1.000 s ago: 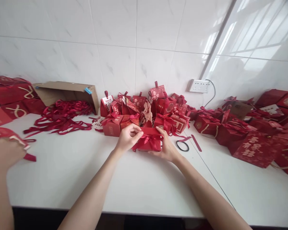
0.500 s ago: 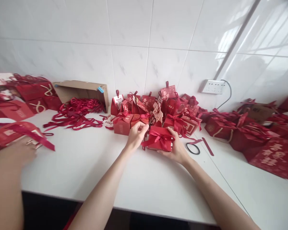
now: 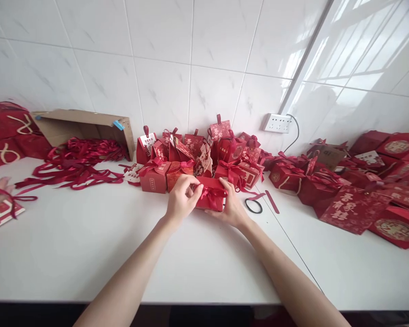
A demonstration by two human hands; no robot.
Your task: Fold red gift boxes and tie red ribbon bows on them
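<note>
A compact, bright red box [image 3: 209,204] lies just off the centre of the view toward six o'clock, its long side running from nine o'clock to three. A shiny red ribbon bow [image 3: 210,193], already tied, spreads its loops across the middle of the box, with a plain red panel showing on the bow's twelve o'clock side. Both ends of the box are partly covered, and whether its underside touches anything cannot be told.

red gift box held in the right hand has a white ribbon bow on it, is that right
Not quite: the ribbon bow on the red gift box held in the right hand is red, not white, as the head view shows.
</note>
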